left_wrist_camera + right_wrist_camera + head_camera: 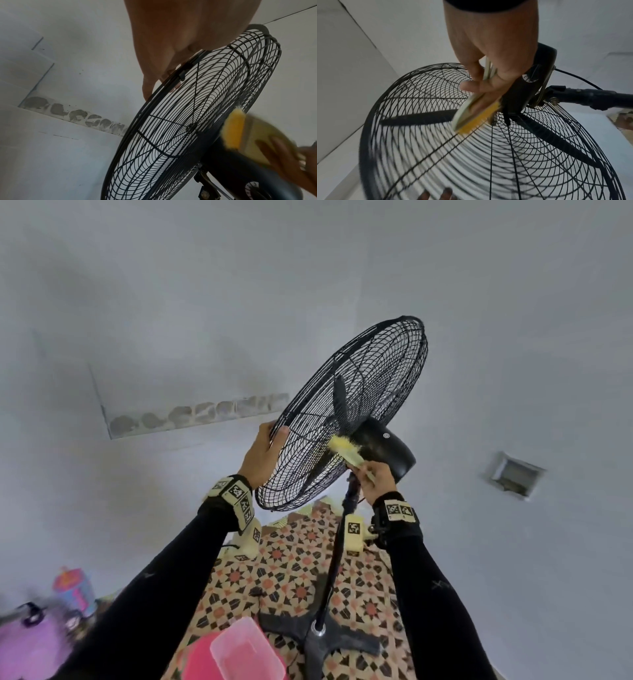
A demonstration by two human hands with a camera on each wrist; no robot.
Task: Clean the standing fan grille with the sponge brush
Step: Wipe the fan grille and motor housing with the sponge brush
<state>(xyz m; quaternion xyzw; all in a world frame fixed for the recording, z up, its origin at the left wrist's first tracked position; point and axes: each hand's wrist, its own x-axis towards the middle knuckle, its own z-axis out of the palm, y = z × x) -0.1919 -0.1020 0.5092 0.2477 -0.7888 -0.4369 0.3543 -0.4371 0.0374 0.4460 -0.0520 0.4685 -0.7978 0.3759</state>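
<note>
Grille (359, 392) is tilted on the fan pole (334, 563), which stands on the patterned floor (291, 570) by a grey wall (171, 302). Its rim is gripped by the left hand (262, 455), fingers curled round the edge wire. The brush (344, 451) is pinched by the right hand (375, 479), and its yellow sponge side is pressed onto the back wires, right beside the motor housing (387, 448). A pink tub (239, 652) is seen near the base.
</note>
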